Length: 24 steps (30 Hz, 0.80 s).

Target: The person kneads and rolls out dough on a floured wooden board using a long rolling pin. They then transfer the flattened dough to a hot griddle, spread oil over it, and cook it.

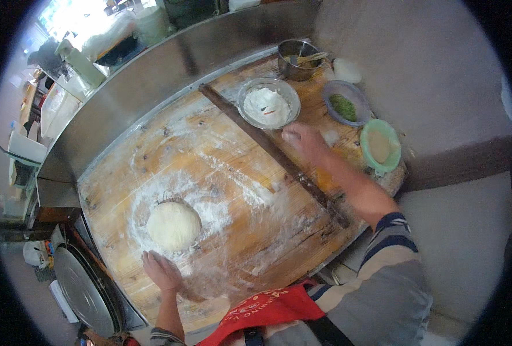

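Observation:
A round ball of pale dough (173,225) lies on a floured patch of the wooden board (221,173). My left hand (162,270) rests flat on the board just in front of the dough, fingers spread, holding nothing. My right hand (302,140) reaches far across the board, fingers bunched, right beside a glass bowl of white flour (268,104). Whether it holds a pinch of flour cannot be seen. A long dark wooden stick (273,153) lies across the board under my right forearm.
At the board's far right stand a steel pot with a wooden utensil (297,59), a bowl of chopped greens (345,105) and a green bowl (380,146). A steel wall (169,75) backs the board. A round metal lid (83,291) sits at lower left.

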Each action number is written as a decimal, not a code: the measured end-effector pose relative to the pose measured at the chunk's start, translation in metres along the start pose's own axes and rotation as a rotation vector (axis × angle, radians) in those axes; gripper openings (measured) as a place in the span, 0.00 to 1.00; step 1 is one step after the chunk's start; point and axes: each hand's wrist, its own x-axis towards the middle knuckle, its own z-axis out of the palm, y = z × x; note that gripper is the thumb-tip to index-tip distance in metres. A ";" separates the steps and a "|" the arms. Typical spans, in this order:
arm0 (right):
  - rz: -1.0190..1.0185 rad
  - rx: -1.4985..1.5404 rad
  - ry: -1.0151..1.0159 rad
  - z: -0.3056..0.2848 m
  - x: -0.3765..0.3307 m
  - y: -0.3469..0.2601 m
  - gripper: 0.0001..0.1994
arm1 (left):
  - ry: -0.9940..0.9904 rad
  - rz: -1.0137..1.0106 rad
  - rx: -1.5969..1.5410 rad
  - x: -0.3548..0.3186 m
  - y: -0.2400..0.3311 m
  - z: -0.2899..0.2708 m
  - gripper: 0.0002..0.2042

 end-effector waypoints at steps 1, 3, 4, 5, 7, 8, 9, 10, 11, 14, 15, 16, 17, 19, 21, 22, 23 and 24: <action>-0.031 -0.019 -0.020 0.000 0.026 0.009 0.16 | 0.024 -0.098 -0.190 0.002 -0.017 0.004 0.20; 0.019 -0.050 -0.102 -0.005 0.076 0.001 0.15 | -0.019 -0.231 -0.415 0.014 -0.014 -0.004 0.18; -0.005 -0.111 -0.123 -0.006 0.100 0.018 0.15 | -0.095 -0.262 -0.463 0.041 0.024 -0.011 0.17; -0.033 -0.162 -0.138 0.000 0.125 0.040 0.15 | -0.164 -0.288 -0.503 0.073 0.064 -0.018 0.16; -0.060 -0.171 -0.151 0.030 0.162 0.070 0.17 | -0.376 -0.222 -0.624 0.133 0.150 -0.012 0.12; -0.047 -0.130 -0.142 0.046 0.176 0.086 0.17 | -0.485 -0.190 -0.708 0.157 0.186 0.002 0.12; -0.038 -0.090 -0.136 0.055 0.189 0.093 0.18 | -0.543 -0.124 -0.810 0.177 0.214 0.026 0.13; -0.088 -0.083 -0.178 0.070 0.192 0.084 0.19 | -0.631 -0.139 -0.825 0.195 0.245 0.046 0.14; -0.131 -0.080 -0.210 0.079 0.193 0.077 0.20 | -0.732 -0.285 -1.054 0.216 0.286 0.056 0.14; -0.331 -0.259 -0.210 0.102 0.170 0.078 0.16 | -0.956 -0.543 -1.123 0.261 0.350 0.105 0.18; -0.286 -0.261 -0.376 0.093 0.165 0.066 0.15 | -0.937 -0.651 -1.168 0.267 0.364 0.114 0.18; -0.225 -0.273 -0.540 0.083 0.161 0.060 0.14 | -0.959 -0.686 -1.222 0.271 0.375 0.125 0.18; -0.266 -0.314 -0.456 0.076 0.158 0.065 0.14 | -0.980 -0.717 -1.275 0.273 0.383 0.133 0.17; -0.370 -0.381 -0.303 0.061 0.149 0.081 0.14 | -0.940 -0.800 -1.374 0.269 0.394 0.140 0.16; -0.090 -0.464 -0.370 0.034 0.140 0.054 0.17 | -0.816 -0.891 -1.474 0.263 0.405 0.142 0.14; -0.089 -0.499 -0.414 0.038 0.139 0.060 0.17 | -0.853 -0.811 -1.529 0.257 0.406 0.155 0.13; -0.110 -0.523 -0.467 0.047 0.139 0.069 0.19 | -0.862 -0.741 -1.573 0.248 0.405 0.165 0.12; -0.126 -0.391 -0.420 0.056 0.133 0.075 0.20 | -0.795 -0.834 -1.584 0.244 0.419 0.154 0.11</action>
